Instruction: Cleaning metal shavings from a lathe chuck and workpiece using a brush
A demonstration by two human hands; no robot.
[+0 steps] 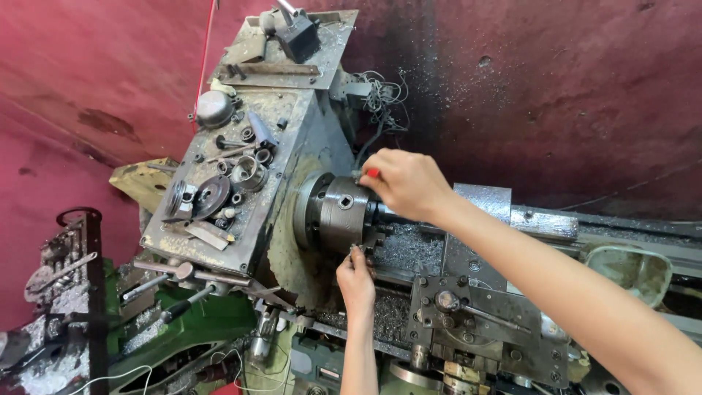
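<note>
A metal lathe fills the view. Its round dark chuck (335, 212) sits at the middle, with a square key socket facing me. My right hand (406, 183) rests over the top right of the chuck, fingers curled around a small red-tipped thing (372, 173). My left hand (356, 278) reaches up from below and pinches at the chuck's lower right edge, near a jaw. What it grips is hidden by the fingers.
The headstock top (241, 161) carries loose rings, discs, bolts and a metal cup. Levers (183, 274) stick out at lower left. The tool carriage (475, 322) stands to the right, with metal chips on the bed (409, 249). A red wall is behind.
</note>
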